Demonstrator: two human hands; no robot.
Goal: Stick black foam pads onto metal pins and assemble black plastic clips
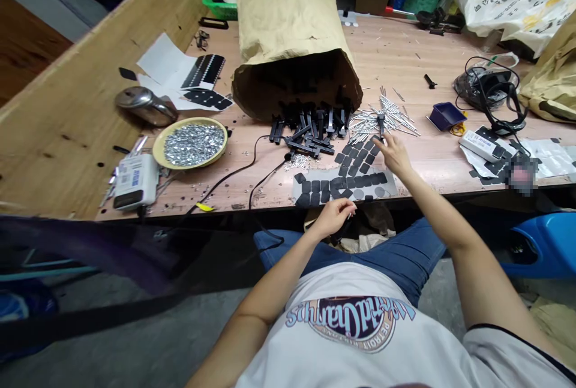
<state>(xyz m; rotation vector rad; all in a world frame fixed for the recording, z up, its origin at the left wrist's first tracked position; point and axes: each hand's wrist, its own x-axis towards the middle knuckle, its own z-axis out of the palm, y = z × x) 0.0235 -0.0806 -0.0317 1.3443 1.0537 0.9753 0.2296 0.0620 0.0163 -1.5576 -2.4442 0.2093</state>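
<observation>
My right hand (393, 155) reaches over the worktable, its fingertips closed at the lower end of a small black T-shaped plastic piece (381, 124). Under and beside those fingers lie rows of black rounded pads (359, 156). Behind the piece, thin metal rods (387, 115) are spread in a loose heap. My left hand (335, 218) is at the table's front edge with its fingers pinched together; what they hold is too small to make out. Just beyond it, a backing sheet (390, 183) carries more black pads. A pile of black plastic pieces (310, 131) lies to the left.
A large paper sack (288, 19) lies with its mouth toward me. Leftward are a yellow bowl (157, 154) of small metal parts, a white device (135, 181) and a metal container (146, 105). Dark cables (234, 170) cross the front edge. A purple box (447, 116) stands right.
</observation>
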